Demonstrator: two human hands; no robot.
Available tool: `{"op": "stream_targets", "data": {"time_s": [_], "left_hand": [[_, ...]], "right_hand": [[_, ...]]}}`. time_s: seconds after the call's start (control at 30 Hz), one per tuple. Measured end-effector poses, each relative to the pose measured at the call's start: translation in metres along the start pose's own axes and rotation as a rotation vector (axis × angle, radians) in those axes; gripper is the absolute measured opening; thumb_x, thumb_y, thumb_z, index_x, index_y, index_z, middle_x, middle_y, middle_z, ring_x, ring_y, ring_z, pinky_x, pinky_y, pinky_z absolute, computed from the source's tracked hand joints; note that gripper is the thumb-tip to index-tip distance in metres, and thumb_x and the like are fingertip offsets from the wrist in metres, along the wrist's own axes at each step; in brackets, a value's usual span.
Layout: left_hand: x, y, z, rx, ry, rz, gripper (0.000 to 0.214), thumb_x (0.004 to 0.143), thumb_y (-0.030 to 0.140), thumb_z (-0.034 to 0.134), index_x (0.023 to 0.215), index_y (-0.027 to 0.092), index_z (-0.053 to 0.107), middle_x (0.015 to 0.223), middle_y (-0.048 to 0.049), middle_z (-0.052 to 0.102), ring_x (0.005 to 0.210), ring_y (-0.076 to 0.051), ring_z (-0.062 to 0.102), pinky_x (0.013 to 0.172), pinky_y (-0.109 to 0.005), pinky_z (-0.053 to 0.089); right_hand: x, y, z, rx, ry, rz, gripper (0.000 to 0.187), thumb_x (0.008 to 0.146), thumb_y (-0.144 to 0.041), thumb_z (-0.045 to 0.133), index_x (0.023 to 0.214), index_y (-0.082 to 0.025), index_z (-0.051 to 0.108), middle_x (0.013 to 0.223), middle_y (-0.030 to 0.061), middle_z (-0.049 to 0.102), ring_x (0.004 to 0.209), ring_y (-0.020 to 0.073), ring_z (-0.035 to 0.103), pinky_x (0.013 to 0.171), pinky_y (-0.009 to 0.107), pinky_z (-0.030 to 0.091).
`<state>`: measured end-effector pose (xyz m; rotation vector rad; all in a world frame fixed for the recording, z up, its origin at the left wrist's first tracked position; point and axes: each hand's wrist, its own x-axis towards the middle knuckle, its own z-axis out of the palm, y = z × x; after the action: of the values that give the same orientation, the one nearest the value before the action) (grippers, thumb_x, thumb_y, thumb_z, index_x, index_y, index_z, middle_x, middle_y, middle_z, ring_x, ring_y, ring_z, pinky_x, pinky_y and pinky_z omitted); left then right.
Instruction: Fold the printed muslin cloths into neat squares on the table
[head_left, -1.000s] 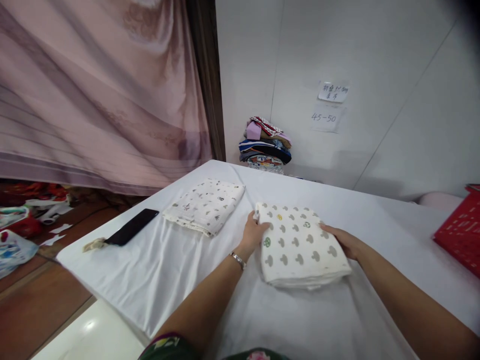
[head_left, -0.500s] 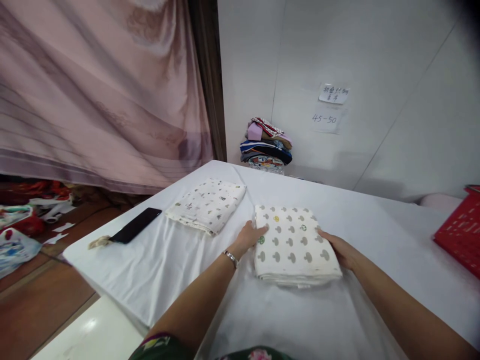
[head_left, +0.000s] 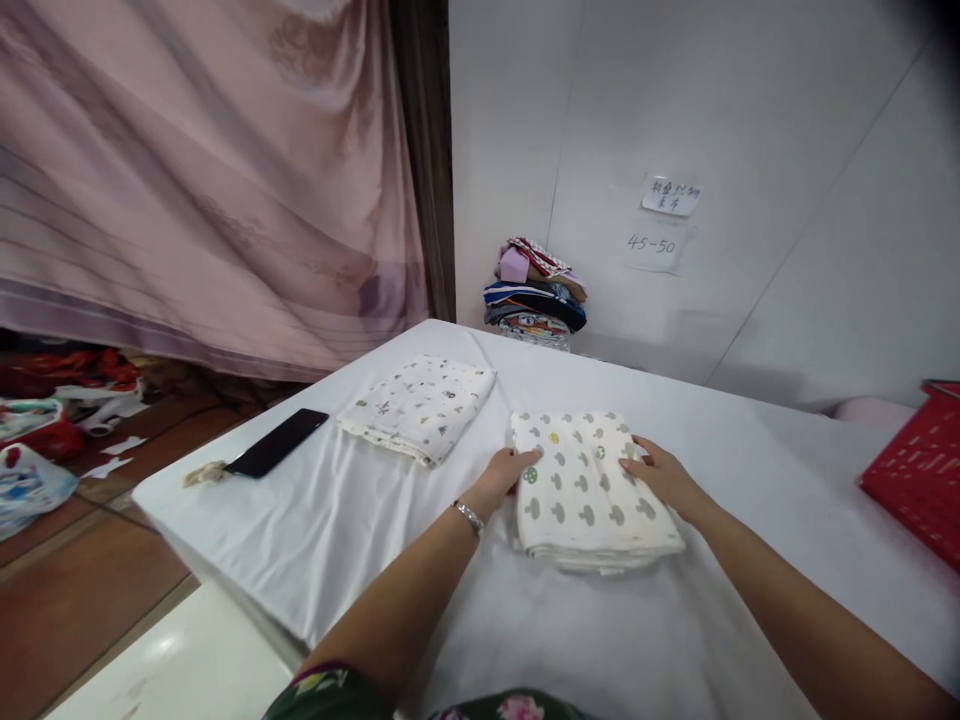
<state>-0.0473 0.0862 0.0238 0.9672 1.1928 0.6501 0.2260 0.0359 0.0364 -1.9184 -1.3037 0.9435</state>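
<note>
A folded cream cloth with grey mushroom shapes [head_left: 581, 490] lies on the white-covered table [head_left: 375, 530] in front of me. My left hand [head_left: 504, 472] rests at its left edge, fingers flat and lightly curled over the edge. My right hand [head_left: 660, 474] lies flat on top of the cloth's right side, fingers stretched out. A second folded cloth with small prints [head_left: 420, 405] sits further left, apart from both hands.
A black phone [head_left: 277, 442] lies near the table's left corner. A stack of folded colourful clothes [head_left: 536, 295] stands against the wall behind the table. A red basket [head_left: 919, 470] is at the right edge. Bags and clutter [head_left: 37, 440] lie on the floor at left.
My right hand has slid from the cloth's right edge onto its top. The cloth has been turned slightly and squared. My left hand stays at the left edge.
</note>
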Motion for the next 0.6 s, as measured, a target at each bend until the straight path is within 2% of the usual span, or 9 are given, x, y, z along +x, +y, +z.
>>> {"op": "stream_targets", "data": {"time_s": [0.2,0.33,0.6], "left_hand": [[-0.002,-0.004,0.012,-0.014,0.095,0.140,0.049,0.068,0.037,0.073,0.106,0.012,0.053,0.109,-0.0140,0.064,0.090,-0.023,0.064,0.071,-0.028,0.050],[0.003,-0.011,0.015,0.067,0.154,0.243,0.051,0.066,0.039,0.073,0.106,0.014,0.054,0.108,-0.0129,0.065,0.092,-0.024,0.062,0.074,-0.028,0.047],[-0.007,-0.007,0.024,0.186,0.191,0.284,0.052,0.067,0.045,0.070,0.107,0.016,0.054,0.105,-0.0115,0.065,0.090,-0.023,0.061,0.076,-0.029,0.044]], "right_hand": [[-0.005,-0.015,0.001,-0.270,0.031,-0.153,0.066,0.078,-0.045,0.055,0.139,-0.029,0.035,0.097,0.0045,0.066,0.083,0.0235,0.063,0.070,0.031,0.047],[-0.013,-0.031,0.001,-0.465,0.034,-0.211,0.067,0.082,-0.045,0.050,0.142,-0.026,0.029,0.102,0.0077,0.065,0.092,0.0259,0.060,0.073,0.032,0.043],[-0.027,-0.050,0.004,-0.636,0.046,-0.250,0.064,0.085,-0.043,0.044,0.144,-0.024,0.025,0.092,0.0070,0.065,0.082,0.0236,0.060,0.067,0.028,0.038]]}}
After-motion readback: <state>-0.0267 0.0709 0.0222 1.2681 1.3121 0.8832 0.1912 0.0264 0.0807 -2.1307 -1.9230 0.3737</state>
